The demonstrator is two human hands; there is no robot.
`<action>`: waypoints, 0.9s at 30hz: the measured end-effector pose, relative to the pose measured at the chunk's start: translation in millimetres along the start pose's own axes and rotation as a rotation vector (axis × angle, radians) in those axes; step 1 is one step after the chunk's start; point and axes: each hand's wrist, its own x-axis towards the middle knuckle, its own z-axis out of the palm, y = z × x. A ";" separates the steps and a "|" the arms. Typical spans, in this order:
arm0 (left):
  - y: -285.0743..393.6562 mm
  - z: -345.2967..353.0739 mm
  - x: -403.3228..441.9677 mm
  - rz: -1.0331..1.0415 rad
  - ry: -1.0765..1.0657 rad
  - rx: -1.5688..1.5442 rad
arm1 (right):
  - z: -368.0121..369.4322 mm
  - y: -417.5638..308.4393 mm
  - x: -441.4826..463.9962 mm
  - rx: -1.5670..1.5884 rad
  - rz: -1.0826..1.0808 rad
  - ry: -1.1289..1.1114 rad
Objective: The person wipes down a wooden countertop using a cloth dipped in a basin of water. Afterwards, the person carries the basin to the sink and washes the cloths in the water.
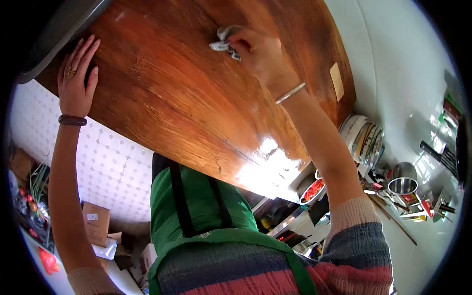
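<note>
A grey, crumpled cloth (223, 43) is pinched in my right hand (253, 49), at the upper middle of a glossy brown wooden table (162, 88). The fingers of this hand are closed round the cloth, and a silver bangle sits at its wrist. My left hand (77, 81) lies flat on the table's left edge, fingers stretched out, with a ring and a dark bracelet; it holds nothing.
A dark rounded object (59, 37) stands at the upper left. A beige piece (337, 81) lies near the table's right edge. Stacked dishes (361, 137), a bowl of red food (313, 190) and a metal cup (402, 185) are at right. A cardboard box (96, 222) stands lower left.
</note>
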 end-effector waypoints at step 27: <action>0.1 -0.8 -3.1 -0.021 -0.005 0.019 | 26.2 -20.9 40.1 -0.005 0.022 0.147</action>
